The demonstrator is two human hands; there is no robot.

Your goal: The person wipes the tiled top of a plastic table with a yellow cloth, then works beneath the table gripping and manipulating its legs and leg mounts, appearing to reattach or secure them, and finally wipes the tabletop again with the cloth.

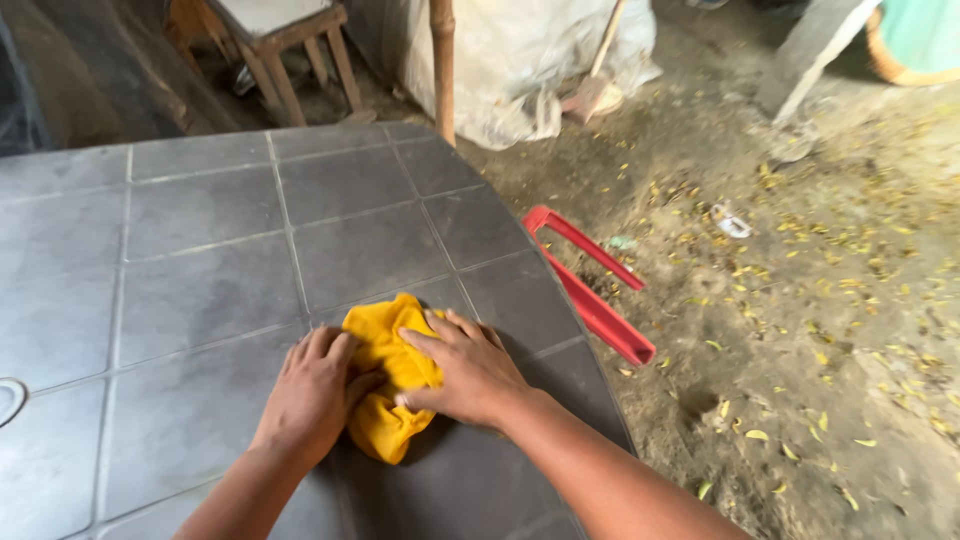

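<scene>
Yellow crumpled cloth [385, 385], a soft bundle of bright fabric, lies on the grey tiled tabletop [200, 260] close to its right edge, toward the near end of the surface; both of your hands are on it; your left hand [312, 395] presses flat against the cloth's left side, fingers spread and laid over the fabric, palm down and not clenched; your right hand [468, 372] covers the cloth's right side and top, fingers extended and slightly curled over the bundle, pressing rather than pinching; the two hands nearly meet over the middle of the cloth, with a strip of yellow showing between them and a lump of it sticking out below toward you; the tabletop is made of square grey panels with pale seams, and its right edge runs diagonally past your right forearm; just beyond that edge, on the dirt ground [800, 330] strewn with small yellow leaves, a long red plastic frame [590, 290] lies parallel to the table's side; at the far corner of the tabletop a brown wooden pole [443, 65] stands upright; behind it sags a white woven sack [520, 60]; a wooden stool [285, 45] stands past the far edge.
</scene>
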